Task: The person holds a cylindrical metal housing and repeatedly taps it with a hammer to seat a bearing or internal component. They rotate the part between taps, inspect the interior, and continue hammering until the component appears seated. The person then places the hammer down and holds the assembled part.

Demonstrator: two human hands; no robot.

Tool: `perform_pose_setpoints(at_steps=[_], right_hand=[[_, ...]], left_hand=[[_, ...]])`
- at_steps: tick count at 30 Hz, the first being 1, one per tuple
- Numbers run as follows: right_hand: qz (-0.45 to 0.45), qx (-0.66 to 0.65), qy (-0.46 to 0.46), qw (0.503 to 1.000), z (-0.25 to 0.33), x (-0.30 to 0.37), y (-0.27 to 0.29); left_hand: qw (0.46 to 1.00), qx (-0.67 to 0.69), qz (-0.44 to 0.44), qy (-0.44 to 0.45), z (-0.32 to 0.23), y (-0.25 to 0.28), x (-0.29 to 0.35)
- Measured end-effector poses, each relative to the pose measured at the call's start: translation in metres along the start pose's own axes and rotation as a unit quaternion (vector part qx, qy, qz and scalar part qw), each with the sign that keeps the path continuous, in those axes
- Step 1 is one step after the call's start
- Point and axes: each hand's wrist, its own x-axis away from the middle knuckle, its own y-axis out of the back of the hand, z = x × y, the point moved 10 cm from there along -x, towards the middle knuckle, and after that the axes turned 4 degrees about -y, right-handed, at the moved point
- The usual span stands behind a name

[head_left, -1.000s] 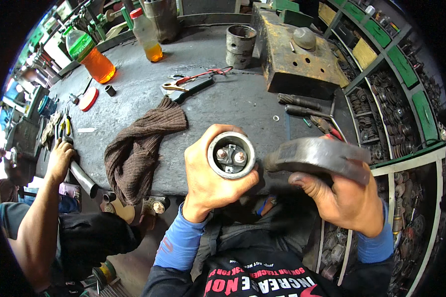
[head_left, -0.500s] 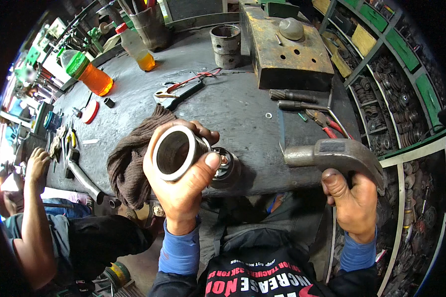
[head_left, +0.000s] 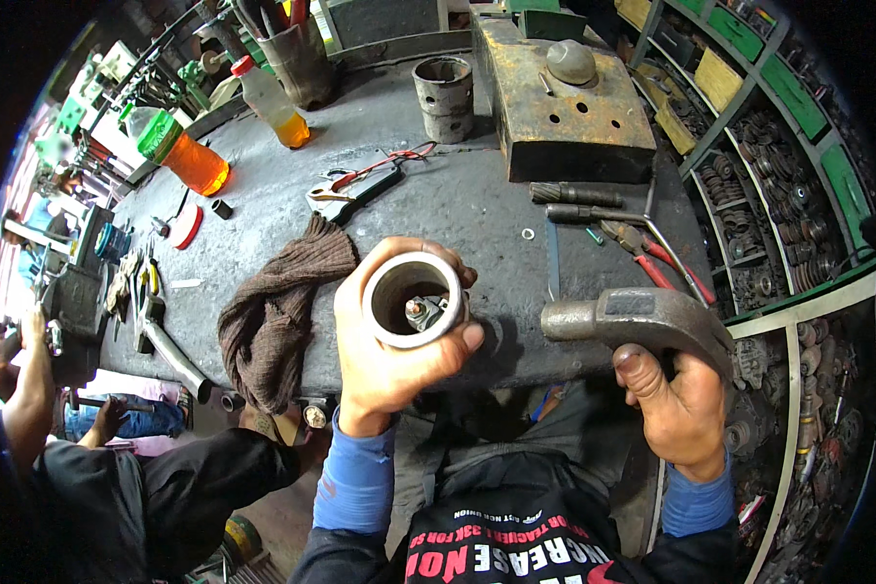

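My left hand point(head_left: 378, 375) is wrapped round a short, hollow metal sleeve point(head_left: 391, 290), its open end facing up toward me. Through the bore shows a small metal part with a copper-coloured tip point(head_left: 424, 312); whether the sleeve touches it, I cannot tell. To the right, my right hand point(head_left: 686, 414) grips a claw hammer point(head_left: 594, 319) close beneath its head, which points left over the bench's near edge. A brown knitted cloth point(head_left: 273, 331) lies left of my left hand.
Pliers with red handles point(head_left: 645, 261) and a rusty steel block point(head_left: 579, 156) are on the right of the bench. Bottles of orange liquid point(head_left: 195, 167) stand far left, and a holed metal cylinder point(head_left: 445, 107) at the back. Another person's arm point(head_left: 31, 380) is at the left.
My left hand has moved right with the sleeve, now over the small part that stood beside it. The hammer has shifted slightly left and down. The other person's arm has moved left.
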Motion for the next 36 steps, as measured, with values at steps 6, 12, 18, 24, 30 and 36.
perform_pose_setpoints(at_steps=[6,12,18,24,30,36], right_hand=[[0.001,-0.010,0.002,1.000,0.004,0.001,-0.002],[0.016,0.064,0.038,0.997,0.025,0.000,-0.008],[0.038,0.081,0.138,0.986,0.064,-0.007,-0.026],[0.123,0.254,0.228,0.932,0.091,-0.017,-0.055],[-0.020,0.130,0.242,0.961,0.106,-0.006,0.024],[0.037,0.359,0.418,0.834,0.100,-0.003,-0.059]], left_hand=[[0.987,-0.158,0.018,-0.016,-0.010,-0.007,0.008],[0.991,-0.127,0.021,0.020,0.003,-0.002,0.013],[0.988,-0.151,0.019,-0.023,0.001,0.000,0.013],[0.988,-0.152,0.013,-0.026,-0.001,0.000,0.013],[0.987,-0.156,0.002,-0.027,-0.002,0.003,0.016],[0.985,-0.169,0.013,-0.027,-0.001,0.002,0.013]])
